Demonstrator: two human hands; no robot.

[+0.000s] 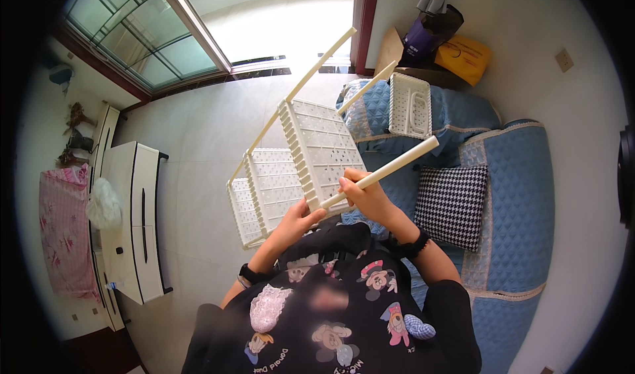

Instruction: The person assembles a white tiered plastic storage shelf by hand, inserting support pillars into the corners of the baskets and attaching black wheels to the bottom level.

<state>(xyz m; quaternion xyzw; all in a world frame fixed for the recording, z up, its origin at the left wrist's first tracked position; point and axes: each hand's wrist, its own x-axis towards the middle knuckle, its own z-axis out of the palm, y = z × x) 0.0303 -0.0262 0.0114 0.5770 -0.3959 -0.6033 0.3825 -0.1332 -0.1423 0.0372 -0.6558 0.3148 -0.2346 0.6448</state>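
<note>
A cream plastic tiered shelf rack leans in front of me, its perforated top tray tilted, with lower trays behind it. My right hand grips a cream tube whose lower end meets the near corner of the top tray. My left hand holds that same corner, its thumb beside the tube's end. Two more tubes stand up from the tray's far corners. Whether the tube is seated in the corner cannot be told.
A loose perforated tray lies on the blue quilted sofa, near a houndstooth cushion. Bags and a cardboard box stand in the back right corner. A white cabinet with a plastic bag is at left; a sliding glass door is beyond.
</note>
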